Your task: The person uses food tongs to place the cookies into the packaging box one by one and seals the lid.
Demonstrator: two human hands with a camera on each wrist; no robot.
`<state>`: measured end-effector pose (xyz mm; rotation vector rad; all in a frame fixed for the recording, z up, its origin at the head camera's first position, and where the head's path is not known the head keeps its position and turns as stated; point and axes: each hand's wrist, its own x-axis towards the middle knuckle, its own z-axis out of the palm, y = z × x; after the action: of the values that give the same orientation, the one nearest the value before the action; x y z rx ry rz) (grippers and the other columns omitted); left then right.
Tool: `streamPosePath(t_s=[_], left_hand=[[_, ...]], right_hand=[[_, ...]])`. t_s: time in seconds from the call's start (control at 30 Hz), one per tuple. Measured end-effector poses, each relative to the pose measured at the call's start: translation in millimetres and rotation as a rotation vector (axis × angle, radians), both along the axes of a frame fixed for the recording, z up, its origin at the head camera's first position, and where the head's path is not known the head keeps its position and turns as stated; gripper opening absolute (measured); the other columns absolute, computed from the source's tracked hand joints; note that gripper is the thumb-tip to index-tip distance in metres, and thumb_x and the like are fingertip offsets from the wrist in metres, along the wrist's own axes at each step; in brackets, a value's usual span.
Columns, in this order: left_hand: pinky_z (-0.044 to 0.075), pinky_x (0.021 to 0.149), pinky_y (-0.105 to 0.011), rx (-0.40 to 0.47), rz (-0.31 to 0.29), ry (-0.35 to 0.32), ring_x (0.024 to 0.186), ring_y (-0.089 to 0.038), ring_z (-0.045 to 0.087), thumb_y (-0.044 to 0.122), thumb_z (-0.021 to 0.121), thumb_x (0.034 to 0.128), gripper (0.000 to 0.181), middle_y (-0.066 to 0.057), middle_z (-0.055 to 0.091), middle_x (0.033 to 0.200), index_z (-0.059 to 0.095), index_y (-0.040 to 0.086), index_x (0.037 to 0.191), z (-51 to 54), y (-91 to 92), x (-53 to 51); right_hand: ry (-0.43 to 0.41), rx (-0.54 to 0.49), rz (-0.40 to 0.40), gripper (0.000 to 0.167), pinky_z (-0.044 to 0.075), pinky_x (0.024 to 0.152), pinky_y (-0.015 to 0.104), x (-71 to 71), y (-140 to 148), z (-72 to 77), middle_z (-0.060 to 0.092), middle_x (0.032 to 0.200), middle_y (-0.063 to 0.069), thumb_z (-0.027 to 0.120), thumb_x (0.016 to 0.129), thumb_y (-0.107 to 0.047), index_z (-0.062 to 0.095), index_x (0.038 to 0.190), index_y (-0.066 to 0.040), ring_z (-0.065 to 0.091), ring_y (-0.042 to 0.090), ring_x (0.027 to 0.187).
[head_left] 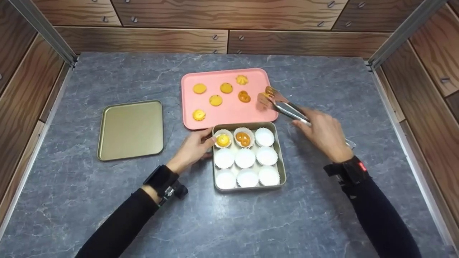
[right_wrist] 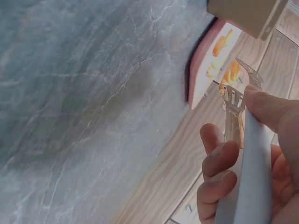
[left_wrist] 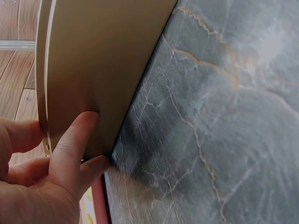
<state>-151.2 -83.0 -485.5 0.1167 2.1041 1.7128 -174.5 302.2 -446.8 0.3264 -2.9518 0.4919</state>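
Bright, soft light fills the head view, with a pale glare on the near tabletop [head_left: 215, 215] and diffuse shadow just left of the right sleeve [head_left: 380, 211]. The white paper cups [head_left: 245, 158] are washed out, their inner detail mostly lost; the tongs [head_left: 292, 114] smear slightly at the tips. In the left wrist view, a whitish sheen marks the tabletop, and soft shadow lies beside the fingers [left_wrist: 70, 149]. The right wrist view looks hazy, the pink tray [right_wrist: 202, 65] bleached nearly white inside.

Black sleeves [head_left: 116, 224], black wrist straps [head_left: 160, 179]
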Motion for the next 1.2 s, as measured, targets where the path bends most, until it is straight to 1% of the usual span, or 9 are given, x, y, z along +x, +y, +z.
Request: streamPosePath(t_s=[0.23, 0.37, 0.5, 0.53, 0.6, 0.8, 1.03, 1.1, 1.2], left_hand=[[0.062, 0.088, -0.036, 0.012, 0.002, 0.004, 0.117, -0.033, 0.066, 0.012, 0.055, 0.1068, 0.059, -0.023, 0.042, 0.159, 0.031, 0.0, 0.16, 3.2, -0.5, -1.0], [0.062, 0.086, -0.036, 0.013, -0.004, 0.011, 0.115, -0.032, 0.067, 0.011, 0.055, 0.1071, 0.058, -0.024, 0.047, 0.154, 0.032, -0.001, 0.159, 4.0, 0.4, -1.1], [0.063, 0.085, -0.036, 0.013, -0.005, 0.012, 0.104, -0.03, 0.069, 0.011, 0.055, 0.107, 0.058, -0.025, 0.051, 0.15, 0.032, -0.002, 0.159, 5.4, 0.7, 0.1], [0.063, 0.084, -0.036, 0.012, -0.003, 0.009, 0.098, -0.03, 0.069, 0.011, 0.055, 0.1069, 0.058, -0.024, 0.051, 0.151, 0.033, -0.001, 0.159, 5.5, 0.5, 0.3], [0.063, 0.084, -0.036, 0.012, 0.0, 0.007, 0.095, -0.03, 0.069, 0.011, 0.056, 0.1066, 0.058, -0.024, 0.05, 0.152, 0.033, -0.001, 0.159, 5.4, 0.0, 0.6], [0.063, 0.086, -0.036, 0.021, -0.017, 0.004, 0.111, -0.031, 0.068, 0.01, 0.055, 0.1071, 0.059, -0.024, 0.046, 0.155, 0.03, -0.001, 0.159, 4.2, -0.3, 0.8], [0.062, 0.088, -0.034, 0.019, -0.015, -0.017, 0.108, -0.03, 0.07, 0.011, 0.054, 0.1073, 0.06, -0.023, 0.036, 0.162, 0.028, 0.0, 0.16, 5.1, -0.2, 1.7], [0.062, 0.087, -0.034, 0.009, -0.012, -0.016, 0.103, -0.027, 0.07, 0.011, 0.055, 0.1074, 0.06, -0.023, 0.036, 0.162, 0.029, 0.0, 0.16, 5.7, 0.0, 1.9], [0.063, 0.085, -0.034, -0.01, -0.016, -0.005, 0.081, -0.019, 0.067, 0.012, 0.055, 0.1073, 0.059, -0.023, 0.039, 0.16, 0.03, 0.001, 0.16, 5.5, 0.1, 2.1]], right_hand=[[0.067, -0.037, 0.031, 0.052, 0.055, 0.062, 0.059, 22.4, 6, 10.5, 0.072, 0.101, 0.026, 0.073, 0.098, -0.034, 0.063, 0.136, -0.001, 0.068, 0.042, 0.077], [0.114, -0.031, 0.048, 0.05, 0.054, 0.055, 0.052, 36.5, 8, 14.2, 0.072, 0.093, 0.021, 0.077, 0.095, -0.03, 0.065, 0.135, -0.002, 0.065, 0.036, 0.069], [0.158, -0.035, 0.077, 0.05, 0.052, 0.049, 0.045, 50.8, 10, 16.1, 0.073, 0.091, 0.019, 0.081, 0.091, -0.025, 0.066, 0.134, -0.002, 0.062, 0.03, 0.063], [0.165, -0.039, 0.087, 0.05, 0.052, 0.048, 0.044, 53.8, 10, 16.3, 0.073, 0.092, 0.019, 0.081, 0.091, -0.024, 0.066, 0.133, -0.002, 0.063, 0.029, 0.062], [0.17, -0.042, 0.107, 0.051, 0.053, 0.046, 0.041, 59.6, 10, 17.1, 0.073, 0.093, 0.02, 0.081, 0.09, -0.023, 0.065, 0.133, -0.001, 0.063, 0.028, 0.061], [0.168, 0.0, 0.139, 0.048, 0.05, 0.043, 0.036, 75.9, 10, 22.7, 0.073, 0.087, 0.014, 0.082, 0.09, -0.024, 0.066, 0.132, -0.006, 0.059, 0.022, 0.055], [0.171, 0.064, 0.179, 0.048, 0.043, 0.039, 0.025, 91.6, 9, 29.1, 0.069, 0.082, 0.01, 0.084, 0.088, -0.023, 0.067, 0.128, -0.003, 0.051, 0.013, 0.052], [0.188, 0.097, 0.194, 0.049, 0.041, 0.038, 0.024, 94.9, 9, 30.8, 0.068, 0.081, 0.009, 0.084, 0.087, -0.024, 0.067, 0.128, -0.003, 0.048, 0.011, 0.051], [0.22, 0.155, 0.212, 0.05, 0.038, 0.037, 0.025, 98.7, 8, 34.2, 0.066, 0.08, 0.008, 0.085, 0.087, -0.025, 0.067, 0.128, -0.003, 0.044, 0.011, 0.049]])
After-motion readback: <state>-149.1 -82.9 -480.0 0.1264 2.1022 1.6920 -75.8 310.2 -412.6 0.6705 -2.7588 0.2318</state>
